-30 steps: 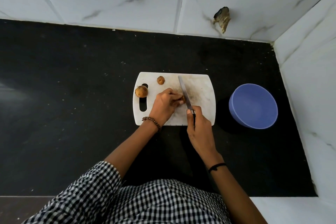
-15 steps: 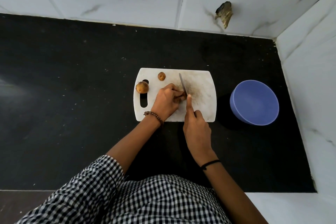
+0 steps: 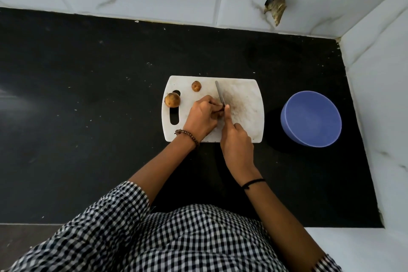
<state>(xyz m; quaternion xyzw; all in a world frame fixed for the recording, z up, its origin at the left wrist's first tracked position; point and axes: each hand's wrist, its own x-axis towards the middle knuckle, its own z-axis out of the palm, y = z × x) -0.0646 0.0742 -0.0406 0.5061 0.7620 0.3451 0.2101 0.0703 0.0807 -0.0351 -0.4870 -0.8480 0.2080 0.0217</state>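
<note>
My left hand [image 3: 202, 115] fingers are holding a brown piece [image 3: 219, 112] on the cutting board [image 3: 249, 95]; right hand [image 3: 236, 139] fingers are gripping the knife [image 3: 219, 93].

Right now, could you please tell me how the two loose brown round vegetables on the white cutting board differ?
The larger brown round vegetable is clearly bigger than the smaller brown round vegetable. The larger sits at the white cutting board's left edge, overlapping its handle slot; the smaller lies on bare board near the far edge. Both are brown, roundish and unheld.
</note>
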